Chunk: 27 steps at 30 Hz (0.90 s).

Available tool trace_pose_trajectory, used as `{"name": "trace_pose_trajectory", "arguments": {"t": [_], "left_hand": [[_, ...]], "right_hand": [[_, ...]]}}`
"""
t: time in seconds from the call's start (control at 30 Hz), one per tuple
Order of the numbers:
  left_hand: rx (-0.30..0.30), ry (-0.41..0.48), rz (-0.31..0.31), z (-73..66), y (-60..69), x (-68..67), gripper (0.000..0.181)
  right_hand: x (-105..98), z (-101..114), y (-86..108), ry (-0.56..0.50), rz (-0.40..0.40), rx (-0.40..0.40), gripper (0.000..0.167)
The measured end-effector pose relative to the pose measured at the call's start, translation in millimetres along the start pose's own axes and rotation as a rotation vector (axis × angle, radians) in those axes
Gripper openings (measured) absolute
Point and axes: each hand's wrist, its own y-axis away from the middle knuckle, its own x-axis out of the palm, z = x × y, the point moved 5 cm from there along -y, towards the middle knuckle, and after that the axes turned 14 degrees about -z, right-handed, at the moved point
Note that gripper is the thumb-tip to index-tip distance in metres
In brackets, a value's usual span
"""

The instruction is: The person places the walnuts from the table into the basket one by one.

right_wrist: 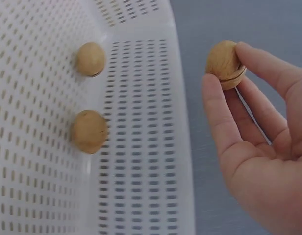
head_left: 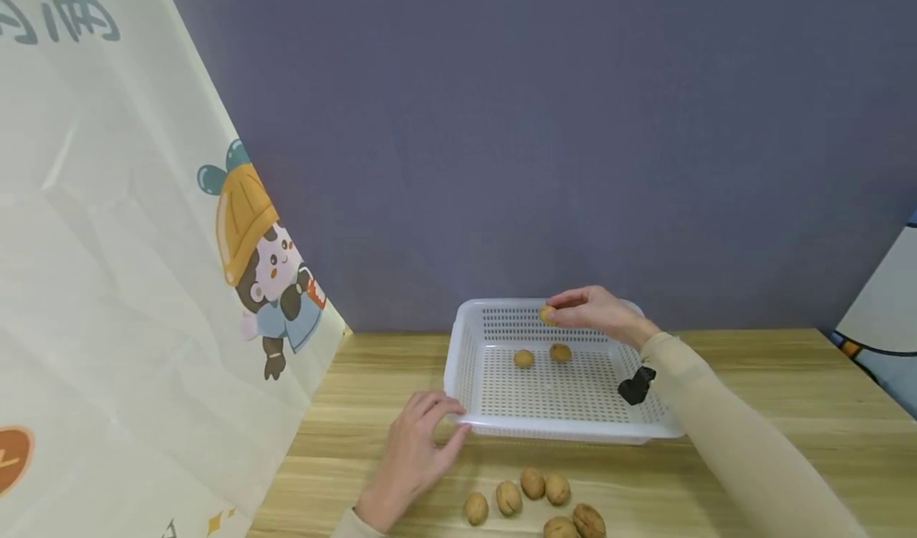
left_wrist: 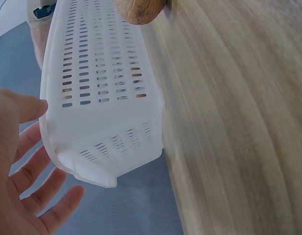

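Observation:
My right hand (head_left: pixel 598 313) pinches a walnut (right_wrist: pixel 224 61) between thumb and fingertips, above the far rim of a white plastic basket (head_left: pixel 566 428). Two more walnuts lie apart on the basket's slotted floor, a left one (head_left: pixel 524 359) and a right one (head_left: pixel 561 352). At the near left corner, my left hand (head_left: pixel 419 450) holds the basket's rim by thumb and index finger; the other fingers stay loosely spread in the left wrist view. Several walnuts (head_left: pixel 532 483) rest on the table in front of the basket, right of my left hand.
The wood-grain table (head_left: pixel 387 363) runs back to a dark grey-blue wall panel (head_left: pixel 501 124) right behind the basket. A white printed sheet (head_left: pixel 129 283) with a cartoon figure borders the left side. A dark cable (head_left: pixel 877 352) shows at the far right.

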Motion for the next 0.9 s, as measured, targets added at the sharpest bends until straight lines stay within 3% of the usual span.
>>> {"name": "trace_pose_trajectory", "arguments": {"t": [0.4, 0.63, 0.8, 0.9], "left_hand": [[0.003, -0.005, -0.016, 0.9, 1.3, 0.5, 0.026], [0.007, -0.001, -0.014, -0.5, 1.1, 0.7, 0.027], [0.012, 0.005, -0.023, -0.6, 1.2, 0.7, 0.027], [0.018, 0.007, -0.032, -0.1, 0.9, 0.5, 0.027]], "right_hand": [[16.2, -20.9, -10.7, 0.017, -0.026, -0.004, 0.055], [25.4, -32.4, -15.1, 0.086, -0.033, -0.021, 0.056], [32.1, -42.8, -16.7, 0.137, -0.031, -0.004, 0.053], [36.5, -46.3, -16.7, 0.107, -0.01, 0.034, 0.048]]}}
